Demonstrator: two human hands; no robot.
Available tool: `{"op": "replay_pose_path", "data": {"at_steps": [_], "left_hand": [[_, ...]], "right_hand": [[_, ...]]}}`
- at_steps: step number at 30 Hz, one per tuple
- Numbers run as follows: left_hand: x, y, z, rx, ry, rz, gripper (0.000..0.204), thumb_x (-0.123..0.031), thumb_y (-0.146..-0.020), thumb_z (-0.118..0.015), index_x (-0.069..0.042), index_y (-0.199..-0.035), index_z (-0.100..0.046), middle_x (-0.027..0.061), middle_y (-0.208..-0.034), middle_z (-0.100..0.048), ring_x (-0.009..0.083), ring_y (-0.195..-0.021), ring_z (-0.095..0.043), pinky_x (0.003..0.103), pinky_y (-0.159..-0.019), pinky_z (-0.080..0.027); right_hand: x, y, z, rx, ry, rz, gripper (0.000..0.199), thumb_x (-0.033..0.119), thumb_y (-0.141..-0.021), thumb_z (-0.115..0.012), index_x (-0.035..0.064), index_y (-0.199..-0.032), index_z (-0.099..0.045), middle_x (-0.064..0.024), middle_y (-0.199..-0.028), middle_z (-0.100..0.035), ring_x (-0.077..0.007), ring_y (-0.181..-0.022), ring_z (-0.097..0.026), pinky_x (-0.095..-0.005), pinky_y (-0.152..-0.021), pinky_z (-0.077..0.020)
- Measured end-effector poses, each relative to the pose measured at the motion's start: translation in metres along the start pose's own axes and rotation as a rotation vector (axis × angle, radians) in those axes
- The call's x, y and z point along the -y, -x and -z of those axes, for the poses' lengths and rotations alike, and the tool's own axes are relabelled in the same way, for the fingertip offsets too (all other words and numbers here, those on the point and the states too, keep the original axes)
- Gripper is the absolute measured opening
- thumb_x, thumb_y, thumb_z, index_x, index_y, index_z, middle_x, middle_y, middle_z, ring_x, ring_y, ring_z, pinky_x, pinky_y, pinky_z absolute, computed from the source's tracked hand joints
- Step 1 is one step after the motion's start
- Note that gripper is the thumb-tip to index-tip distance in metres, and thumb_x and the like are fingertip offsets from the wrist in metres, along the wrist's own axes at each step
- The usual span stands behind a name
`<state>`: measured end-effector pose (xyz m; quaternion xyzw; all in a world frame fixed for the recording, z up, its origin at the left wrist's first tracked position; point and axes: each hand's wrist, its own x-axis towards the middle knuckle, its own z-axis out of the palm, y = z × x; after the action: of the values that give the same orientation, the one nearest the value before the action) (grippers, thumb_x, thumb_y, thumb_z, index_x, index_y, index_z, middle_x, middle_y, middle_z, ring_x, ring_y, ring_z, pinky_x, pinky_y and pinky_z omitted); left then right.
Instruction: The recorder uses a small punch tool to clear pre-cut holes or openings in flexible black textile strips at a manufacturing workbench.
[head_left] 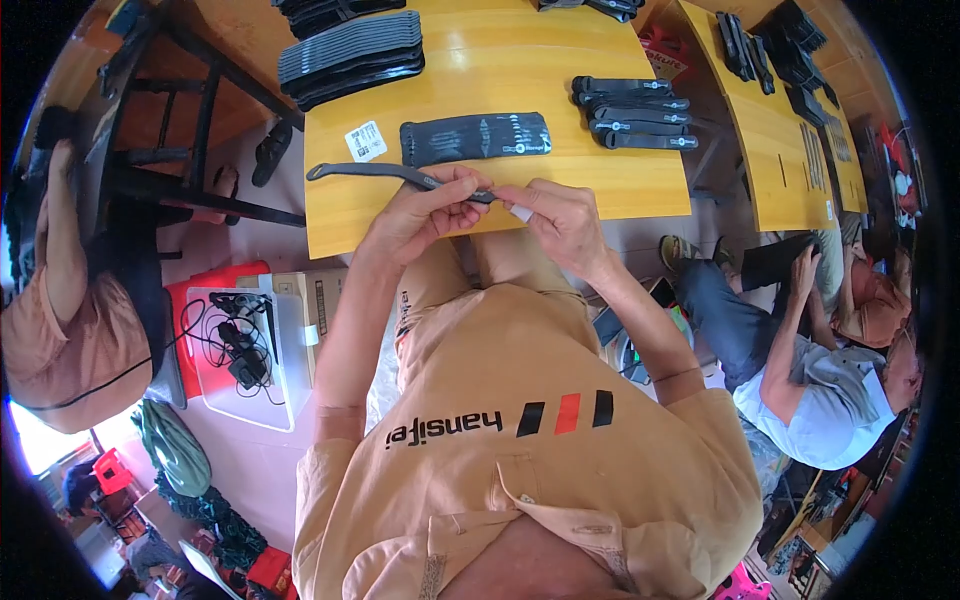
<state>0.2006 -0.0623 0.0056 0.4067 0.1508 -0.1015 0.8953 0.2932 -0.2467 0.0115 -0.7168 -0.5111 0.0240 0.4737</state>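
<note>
My left hand point(425, 210) and my right hand point(555, 215) meet over the near edge of a yellow wooden table point(560, 185). Together they pinch the right end of a long dark grey strap point(370, 173), which stretches left across the table top. My right hand also pinches a small white tag point(520, 212) at that end. Just beyond my hands lies a flat row of dark straps point(475, 137) side by side, and a white label sheet point(365, 141) rests to its left.
More dark straps are stacked at the table's far left point(350, 55) and right point(635, 112). A second yellow table point(775, 150) at right carries further straps. One person sits at left point(60, 330), another lies low at right point(830, 390). A clear box with cables point(245, 355) stands below the table.
</note>
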Motion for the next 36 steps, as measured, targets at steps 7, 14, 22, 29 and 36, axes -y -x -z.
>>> {"op": "replay_pose_path", "data": {"at_steps": [7,14,22,29,36], "left_hand": [[0.031,0.0,-0.026,-0.301,0.052,-0.287,0.023,-0.021,-0.089,-0.055,0.001,-0.092,-0.062,0.0072,-0.077,-0.064,0.0091,-0.067,-0.059,0.02,-0.062,-0.048],[0.044,-0.003,-0.029,-0.486,-0.214,-0.316,0.025,-0.018,-0.09,-0.05,0.0,-0.077,-0.062,0.0058,-0.064,-0.061,0.0079,-0.053,-0.055,0.02,-0.051,-0.043],[0.037,0.0,-0.033,-0.524,-0.279,-0.27,0.027,-0.021,-0.089,-0.052,-0.001,-0.074,-0.062,0.0045,-0.058,-0.059,0.0079,-0.05,-0.052,0.02,-0.047,-0.04],[0.037,0.0,-0.025,-0.481,-0.401,-0.255,0.03,-0.023,-0.09,-0.051,-0.001,-0.073,-0.061,0.0032,-0.056,-0.056,0.0077,-0.049,-0.049,0.02,-0.046,-0.039],[0.031,0.008,-0.036,-0.459,-0.503,-0.329,0.03,-0.025,-0.087,-0.056,0.0,-0.071,-0.06,0.0015,-0.056,-0.054,0.0059,-0.05,-0.047,0.021,-0.046,-0.038]], "right_hand": [[0.007,0.0,-0.003,-0.037,0.113,0.003,0.04,-0.013,-0.065,-0.053,0.0034,-0.099,-0.065,-0.0116,-0.068,-0.058,-0.0244,-0.057,-0.058,-0.0314,-0.051,-0.0453],[0.017,0.009,-0.006,0.064,0.53,0.114,0.048,0.01,-0.064,-0.062,0.0155,-0.112,-0.059,-0.0019,-0.068,-0.052,-0.0209,-0.058,-0.056,-0.0315,-0.045,-0.0459],[0.011,0.003,0.005,0.109,0.426,0.099,0.043,0.002,-0.064,-0.057,0.0156,-0.104,-0.065,-0.002,-0.061,-0.048,-0.0184,-0.052,-0.053,-0.0303,-0.041,-0.0412],[0.022,0.01,-0.011,-0.021,0.336,-0.035,0.038,-0.001,-0.068,-0.058,0.0136,-0.102,-0.066,-0.0039,-0.06,-0.05,-0.021,-0.052,-0.054,-0.0309,-0.043,-0.0418],[0.012,0.013,-0.015,-0.085,-0.16,-0.366,0.032,-0.002,-0.071,-0.055,0.0096,-0.099,-0.067,-0.0123,-0.066,-0.059,-0.021,-0.055,-0.057,-0.0274,-0.05,-0.0422]]}}
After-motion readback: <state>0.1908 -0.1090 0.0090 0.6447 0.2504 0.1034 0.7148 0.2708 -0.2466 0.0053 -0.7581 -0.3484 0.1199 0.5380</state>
